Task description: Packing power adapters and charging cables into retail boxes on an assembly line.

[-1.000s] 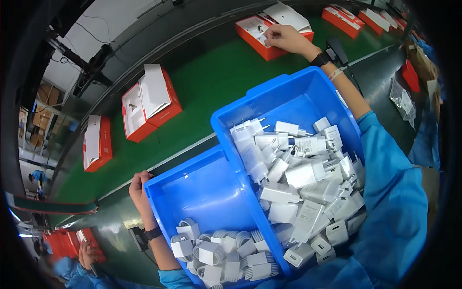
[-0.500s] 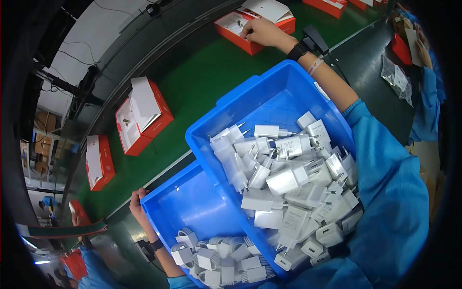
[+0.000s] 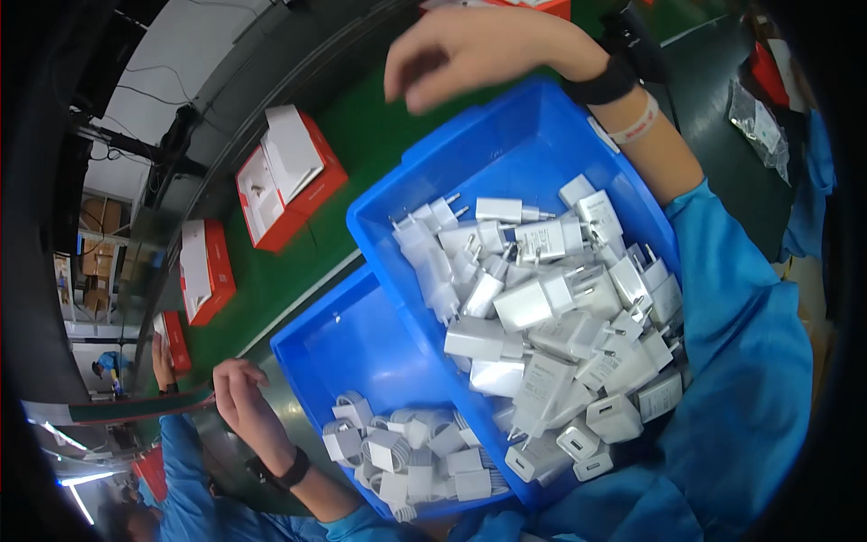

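Now the right hand (image 3: pixel 452 59) is hovering, unclenched and empty, at eleven o'clock from the charger bin (image 3: pixel 506 149); the left hand (image 3: pixel 239 396) is hanging at eight, grip indiscernible.

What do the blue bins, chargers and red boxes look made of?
Blue bins: probably moulded plastic, semi-gloss; soft highlights, rounded corners.
Chargers: likely hard white plastic, glossy; bright reflections.
Red boxes: apparently cardboard, thin folded white flaps; coating unclear.

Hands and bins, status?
Right hand blurred, nothing seen in it. Left hand beside cable bin, nothing seen in it. Chargers heaped in charger bin, cables in theirs. Right hand partly blocks red box.
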The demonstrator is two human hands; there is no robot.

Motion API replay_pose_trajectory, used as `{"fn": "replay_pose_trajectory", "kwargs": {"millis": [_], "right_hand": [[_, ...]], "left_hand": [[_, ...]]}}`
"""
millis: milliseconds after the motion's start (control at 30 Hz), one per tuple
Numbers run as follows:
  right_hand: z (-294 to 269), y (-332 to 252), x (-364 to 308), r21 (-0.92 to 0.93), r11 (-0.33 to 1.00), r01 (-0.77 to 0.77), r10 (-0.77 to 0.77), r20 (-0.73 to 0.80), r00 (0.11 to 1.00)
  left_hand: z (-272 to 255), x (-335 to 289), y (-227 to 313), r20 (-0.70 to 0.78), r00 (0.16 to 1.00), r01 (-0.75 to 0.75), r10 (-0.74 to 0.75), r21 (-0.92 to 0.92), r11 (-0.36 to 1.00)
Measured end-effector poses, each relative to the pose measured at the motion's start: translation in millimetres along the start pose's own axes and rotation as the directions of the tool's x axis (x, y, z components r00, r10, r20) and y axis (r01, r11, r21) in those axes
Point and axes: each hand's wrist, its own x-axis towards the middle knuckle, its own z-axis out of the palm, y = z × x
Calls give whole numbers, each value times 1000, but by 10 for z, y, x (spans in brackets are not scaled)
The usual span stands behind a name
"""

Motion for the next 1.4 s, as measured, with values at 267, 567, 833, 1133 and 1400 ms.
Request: {"fn": "replay_pose_trajectory", "kwargs": {"millis": [267, 567, 833, 1133, 1400], "right_hand": [[142, -418, -151, -52, 995, -82, 97, 585, 805], [359, -172, -298, -364, 921, -141, 342, 579, 740], [359, -249, -316, -393, 904, -171, 389, 584, 713], [408, -176, -353, -401, 909, -115, 343, 562, 753], [436, -149, -381, -340, 936, -89, 270, 533, 802]], "left_hand": [[407, -677, 818, 826, 480, -322, -296, 480, 816], [390, -941, 1195, 800, 465, -316, -378, 549, 774], [493, -1177, 1321, 753, 540, -333, -376, 602, 726], [567, 53, 927, 363, 932, -87, -5, 236, 968], [1403, 1738, -322, 245, 968, -227, 62, 737, 636]]}}
